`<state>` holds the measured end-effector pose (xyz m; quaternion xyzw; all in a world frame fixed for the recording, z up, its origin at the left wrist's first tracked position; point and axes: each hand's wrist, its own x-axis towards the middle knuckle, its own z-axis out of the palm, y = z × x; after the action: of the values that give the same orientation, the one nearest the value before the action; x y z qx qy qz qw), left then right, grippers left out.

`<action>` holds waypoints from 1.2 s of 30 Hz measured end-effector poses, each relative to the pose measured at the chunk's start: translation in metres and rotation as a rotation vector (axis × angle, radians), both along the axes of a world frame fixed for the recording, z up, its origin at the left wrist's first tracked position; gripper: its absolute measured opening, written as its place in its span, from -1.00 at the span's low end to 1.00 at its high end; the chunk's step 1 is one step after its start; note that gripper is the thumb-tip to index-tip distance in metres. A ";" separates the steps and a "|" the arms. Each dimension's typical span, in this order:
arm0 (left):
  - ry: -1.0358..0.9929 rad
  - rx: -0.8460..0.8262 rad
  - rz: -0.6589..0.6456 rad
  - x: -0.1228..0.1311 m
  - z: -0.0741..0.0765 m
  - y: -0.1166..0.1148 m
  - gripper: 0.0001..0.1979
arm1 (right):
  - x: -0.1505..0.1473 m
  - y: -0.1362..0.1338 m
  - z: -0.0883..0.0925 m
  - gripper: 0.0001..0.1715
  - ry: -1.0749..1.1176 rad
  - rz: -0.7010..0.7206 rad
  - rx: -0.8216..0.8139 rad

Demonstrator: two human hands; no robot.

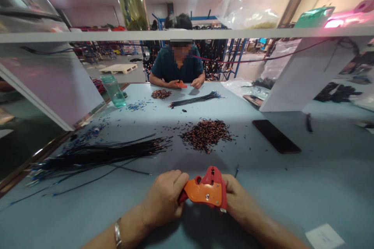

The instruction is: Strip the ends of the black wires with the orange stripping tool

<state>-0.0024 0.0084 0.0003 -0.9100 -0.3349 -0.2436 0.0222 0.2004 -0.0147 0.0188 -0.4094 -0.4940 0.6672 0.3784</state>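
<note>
My left hand [168, 194] is wrapped round the handles of an orange and red wire stripper [206, 192], held above the near part of the table. At the tool's head, on its right side, is my right hand [238, 198]. Its fingers are curled and partly hidden behind the tool, so I cannot make out what they hold. A short dark wire end with a blue tip [237, 170] shows just beyond that hand. Past the tool lies a heap of short black and copper-coloured wire scraps [207, 134]. A bundle of long black wires [102, 153] lies to the left.
A dark phone [276, 136] lies at right, with a white paper piece [325, 236] nearer me. Small blue pieces [90, 134] are scattered at left by a green cup [113, 91]. Overhead runs a shelf [187, 35]. Opposite, a co-worker [178, 64] holds an orange tool.
</note>
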 end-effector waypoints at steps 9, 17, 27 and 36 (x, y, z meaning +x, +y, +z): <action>0.014 -0.090 0.032 -0.001 0.000 0.003 -0.78 | 0.006 0.003 -0.002 -0.80 -0.092 -0.036 0.124; -0.041 -0.176 0.050 -0.002 0.002 0.002 -0.79 | 0.015 0.008 -0.008 -0.64 -0.214 -0.059 0.314; -0.337 -0.635 0.190 -0.009 0.025 0.015 -0.88 | 0.029 0.017 -0.017 -0.73 -0.510 -0.220 0.503; -0.951 -2.123 -0.155 -0.018 0.028 0.020 -0.70 | 0.034 0.020 -0.019 -0.72 -0.595 -0.245 0.531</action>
<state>-0.0207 0.0283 0.0284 -0.3064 -0.2886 -0.1583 -0.8932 0.2339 0.0049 -0.0001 -0.5284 -0.6844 0.3190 0.3882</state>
